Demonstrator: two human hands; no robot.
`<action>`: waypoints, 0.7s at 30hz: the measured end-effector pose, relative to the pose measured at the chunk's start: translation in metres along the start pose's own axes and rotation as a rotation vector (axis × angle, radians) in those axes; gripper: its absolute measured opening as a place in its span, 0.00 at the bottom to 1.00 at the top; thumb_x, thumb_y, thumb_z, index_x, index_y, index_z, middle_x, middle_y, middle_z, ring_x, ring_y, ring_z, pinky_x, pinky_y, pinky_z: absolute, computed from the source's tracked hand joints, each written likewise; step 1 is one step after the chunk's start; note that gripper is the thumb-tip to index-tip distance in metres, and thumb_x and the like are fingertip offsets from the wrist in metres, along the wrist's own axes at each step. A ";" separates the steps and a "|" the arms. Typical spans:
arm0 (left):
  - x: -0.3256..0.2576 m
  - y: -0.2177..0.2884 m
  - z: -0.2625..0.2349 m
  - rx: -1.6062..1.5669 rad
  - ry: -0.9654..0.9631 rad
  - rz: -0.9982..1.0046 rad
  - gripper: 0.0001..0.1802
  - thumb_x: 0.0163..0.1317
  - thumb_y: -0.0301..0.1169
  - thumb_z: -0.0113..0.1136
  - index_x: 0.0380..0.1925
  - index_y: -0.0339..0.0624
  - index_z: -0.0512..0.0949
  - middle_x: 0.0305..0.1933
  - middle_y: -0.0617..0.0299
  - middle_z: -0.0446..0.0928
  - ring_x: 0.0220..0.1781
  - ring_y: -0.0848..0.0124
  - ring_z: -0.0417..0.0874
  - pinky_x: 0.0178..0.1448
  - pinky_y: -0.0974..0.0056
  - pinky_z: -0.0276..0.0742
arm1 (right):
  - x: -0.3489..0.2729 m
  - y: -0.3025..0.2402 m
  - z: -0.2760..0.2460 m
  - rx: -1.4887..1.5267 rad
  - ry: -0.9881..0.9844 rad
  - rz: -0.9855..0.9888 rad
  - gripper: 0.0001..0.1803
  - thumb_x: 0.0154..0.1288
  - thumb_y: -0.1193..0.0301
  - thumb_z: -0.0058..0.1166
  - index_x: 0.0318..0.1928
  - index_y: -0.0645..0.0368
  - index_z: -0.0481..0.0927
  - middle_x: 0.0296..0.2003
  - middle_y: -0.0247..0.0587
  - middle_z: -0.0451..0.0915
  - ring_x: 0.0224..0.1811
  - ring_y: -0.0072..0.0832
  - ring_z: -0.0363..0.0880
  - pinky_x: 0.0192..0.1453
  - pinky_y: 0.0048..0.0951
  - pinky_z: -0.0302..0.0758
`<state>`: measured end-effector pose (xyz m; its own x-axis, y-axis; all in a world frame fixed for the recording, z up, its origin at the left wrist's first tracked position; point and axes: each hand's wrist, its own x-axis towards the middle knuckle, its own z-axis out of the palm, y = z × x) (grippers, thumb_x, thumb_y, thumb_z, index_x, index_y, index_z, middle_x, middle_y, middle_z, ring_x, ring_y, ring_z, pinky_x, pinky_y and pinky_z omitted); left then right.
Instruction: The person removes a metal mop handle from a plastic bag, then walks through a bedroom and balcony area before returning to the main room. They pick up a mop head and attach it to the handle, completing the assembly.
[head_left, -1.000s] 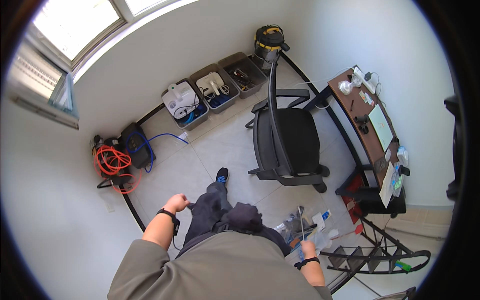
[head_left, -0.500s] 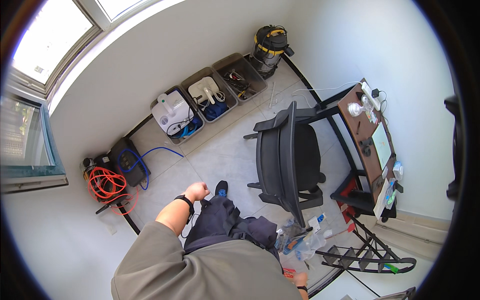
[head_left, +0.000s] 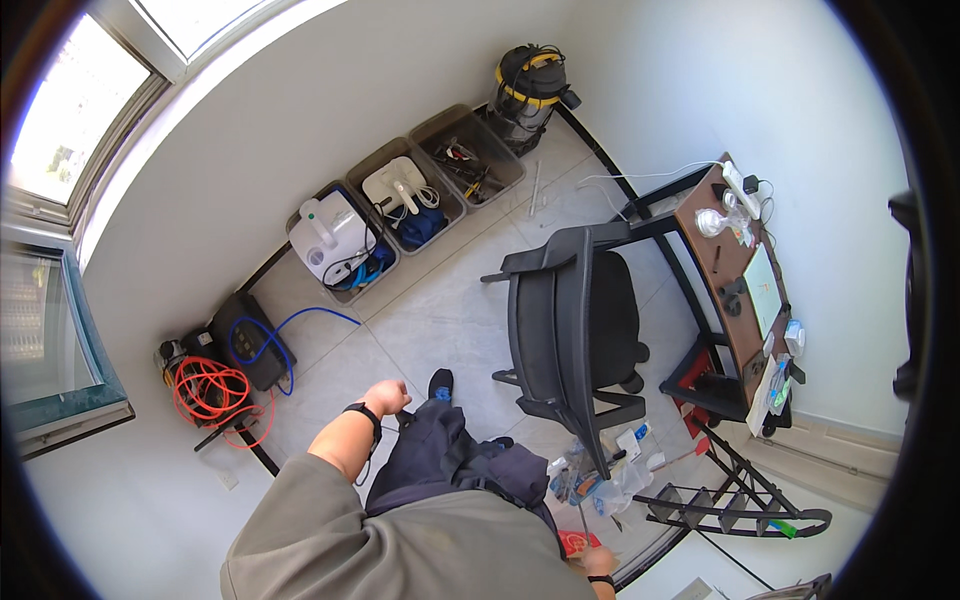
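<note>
My left hand [head_left: 388, 397] is closed in a loose fist in front of my left hip, above the dark trousers [head_left: 420, 455]. Something small and dark shows under its fingers, too little of it to name. A black band sits on that wrist, and a thin dark cord hangs below it. Low on the right, partly cut off by my body, my right hand [head_left: 599, 561] is closed at the edge of a red packet [head_left: 577, 543] and seems to grip it. A thin stick-like thing rises beside the packet; whether the hand holds it is unclear.
A black office chair [head_left: 570, 330] stands ahead right, by a brown desk [head_left: 715, 265]. Plastic bags and small items [head_left: 605, 480] lie behind it, near a black step ladder [head_left: 740, 500]. Bins [head_left: 395, 270], a vacuum cleaner [head_left: 530, 90] and an orange hose [head_left: 210, 388] line the wall.
The view has shifted slightly, and a second shoe now shows beside my right leg. My left hand has moved a little left and down. More of the red packet shows at my right hand.
</note>
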<state>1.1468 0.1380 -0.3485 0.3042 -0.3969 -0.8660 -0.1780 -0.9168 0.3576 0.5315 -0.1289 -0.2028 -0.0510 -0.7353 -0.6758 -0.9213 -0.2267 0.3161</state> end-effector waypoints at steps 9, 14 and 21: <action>0.009 0.005 0.000 -0.012 0.018 0.053 0.19 0.54 0.42 0.56 0.41 0.42 0.79 0.42 0.51 0.80 0.48 0.55 0.79 0.53 0.56 0.73 | 0.012 -0.009 -0.004 0.318 0.053 0.136 0.16 0.47 0.70 0.64 0.34 0.70 0.78 0.30 0.59 0.80 0.36 0.44 0.81 0.42 0.39 0.74; 0.011 0.006 0.000 -0.025 0.012 0.050 0.18 0.54 0.42 0.56 0.41 0.42 0.80 0.42 0.51 0.80 0.47 0.55 0.79 0.53 0.56 0.74 | 0.007 -0.024 -0.021 0.135 0.020 0.057 0.17 0.48 0.69 0.65 0.31 0.68 0.74 0.30 0.57 0.79 0.35 0.46 0.79 0.43 0.40 0.73; 0.006 0.009 -0.003 -0.010 0.016 0.020 0.18 0.53 0.41 0.55 0.40 0.44 0.80 0.44 0.52 0.80 0.49 0.56 0.79 0.54 0.56 0.74 | 0.010 -0.023 -0.024 0.234 0.316 -0.014 0.18 0.48 0.65 0.60 0.17 0.71 0.75 0.20 0.62 0.76 0.30 0.55 0.78 0.34 0.46 0.72</action>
<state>1.1501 0.1271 -0.3498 0.3158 -0.4161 -0.8527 -0.1748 -0.9088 0.3788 0.5616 -0.1463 -0.2009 0.0502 -0.9020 -0.4289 -0.9859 -0.1134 0.1230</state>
